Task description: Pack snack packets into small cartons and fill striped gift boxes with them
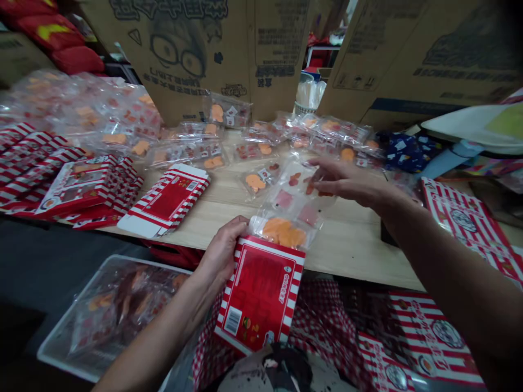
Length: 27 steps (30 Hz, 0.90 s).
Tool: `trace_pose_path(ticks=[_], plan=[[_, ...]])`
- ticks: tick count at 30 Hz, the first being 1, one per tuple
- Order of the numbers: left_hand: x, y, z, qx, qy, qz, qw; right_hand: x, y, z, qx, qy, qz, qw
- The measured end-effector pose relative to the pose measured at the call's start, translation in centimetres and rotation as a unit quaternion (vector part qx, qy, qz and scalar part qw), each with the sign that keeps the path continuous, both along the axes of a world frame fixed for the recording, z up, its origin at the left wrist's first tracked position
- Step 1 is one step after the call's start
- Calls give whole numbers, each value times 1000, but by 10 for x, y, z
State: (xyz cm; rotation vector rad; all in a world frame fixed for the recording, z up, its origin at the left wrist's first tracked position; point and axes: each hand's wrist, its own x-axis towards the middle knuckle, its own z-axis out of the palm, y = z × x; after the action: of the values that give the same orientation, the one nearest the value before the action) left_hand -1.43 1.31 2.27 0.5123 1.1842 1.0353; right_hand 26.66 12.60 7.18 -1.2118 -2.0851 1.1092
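Observation:
My left hand (224, 247) grips a red box with red-and-white striped edges (261, 294) by its upper left side. The box is tilted, with its printed back and barcode towards me. From its upper end a clear plastic packet (286, 204) sticks out, showing orange pieces lowest, pink squares in the middle and brown pieces at the top. My right hand (347, 182) has its fingers on the packet's upper right part, thumb and fingers closed over the film; the exact contact is partly hidden. Beyond the packet, a small clear packet with an orange piece (255, 182) lies on the table.
A closed-up striped box (167, 198) lies left on the wooden table (355, 245), beside stacked striped boxes (85, 185). Plastic packets (81, 103) heap behind them. Large cardboard cartons (196, 54) stand at the back. Below left is a white bin (110, 258) with packets.

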Motion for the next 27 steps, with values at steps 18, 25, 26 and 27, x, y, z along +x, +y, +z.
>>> trace_pose_path(ticks=[18,25,26,27], plan=[[-17,-20,-13,46,-33,-53,997,-72,-36,-23,65,-43,191,978],[19,34,19,250,63,70,964,-63,-40,30,337,34,76,938],[25,40,19,298,96,92,945,-58,-39,35,376,32,74,923],[30,46,16,335,131,112,926,-54,-40,36,406,24,79,910]])
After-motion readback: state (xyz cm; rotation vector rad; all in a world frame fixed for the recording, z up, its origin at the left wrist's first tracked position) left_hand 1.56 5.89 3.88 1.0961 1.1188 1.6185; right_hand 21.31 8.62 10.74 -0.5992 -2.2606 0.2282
